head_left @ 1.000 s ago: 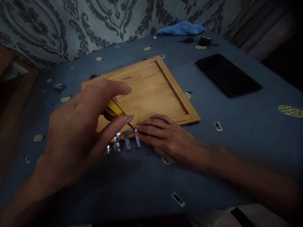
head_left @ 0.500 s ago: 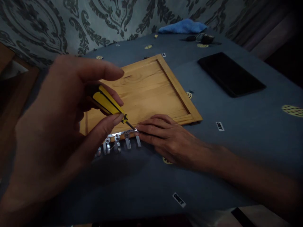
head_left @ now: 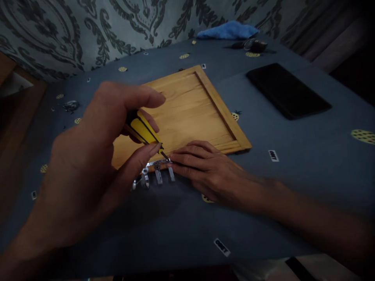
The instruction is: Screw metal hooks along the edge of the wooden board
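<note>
My left hand (head_left: 84, 168) is closed around a small screwdriver (head_left: 144, 128) with a yellow and black handle, its index finger raised off it. The screwdriver's tip meets a small screw (head_left: 168, 160) at the near edge of a framed wooden board (head_left: 187, 105). Along that edge runs a shiny metal hook rail (head_left: 158, 166) with several hooks hanging toward me. My right hand (head_left: 211, 168) lies against the same edge, fingers together, fingertips pinched at the screw by the rail's right end. Its thumb is hidden.
A black phone-like slab (head_left: 288, 91) lies to the right of the board. At the back are a blue cloth (head_left: 228, 31) and a dark object (head_left: 254, 46) I cannot make out. A small shiny item (head_left: 70, 105) sits at the left on the patterned tablecloth (head_left: 249, 218).
My left hand has moved right with the screwdriver, whose tip now covers the screw head. My right hand stays in place. The shiny item at the left has come into view.
</note>
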